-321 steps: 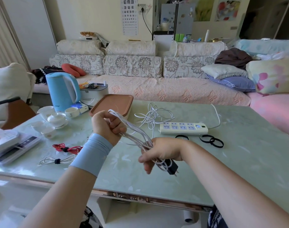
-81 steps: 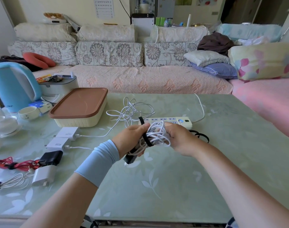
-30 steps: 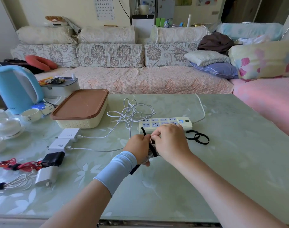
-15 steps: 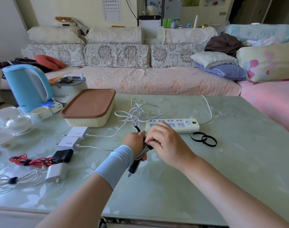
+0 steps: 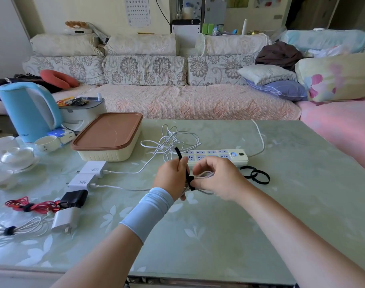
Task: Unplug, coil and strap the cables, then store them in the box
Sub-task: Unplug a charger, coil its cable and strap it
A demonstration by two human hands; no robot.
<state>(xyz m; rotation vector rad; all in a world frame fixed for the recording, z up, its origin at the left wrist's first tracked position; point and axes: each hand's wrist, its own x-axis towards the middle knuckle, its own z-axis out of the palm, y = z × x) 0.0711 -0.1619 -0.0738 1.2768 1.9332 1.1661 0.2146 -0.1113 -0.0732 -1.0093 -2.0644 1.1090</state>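
A coiled white cable [image 5: 205,176] lies between my two hands just above the table. My left hand [image 5: 173,176] grips the coil together with a black strap [image 5: 182,163] whose free end sticks up past the fingers. My right hand [image 5: 217,177] pinches the coil where the strap wraps round it. Behind my hands lies the white power strip [image 5: 217,155], and a loose tangle of white cable [image 5: 173,140] lies to its left. The cream box with a brown lid [image 5: 108,138] stands shut at the back left.
Two white chargers [image 5: 88,173], a black adapter [image 5: 73,198], a strapped red cable [image 5: 29,205] and a strapped white cable with its plug [image 5: 31,225] lie at the left. Spare black straps [image 5: 254,176] lie right of my hands. A blue kettle [image 5: 29,113] and teacups [image 5: 17,152] stand far left.
The strap's free end has been pulled up and taut round the coil. My hands have stayed in front of the power strip.
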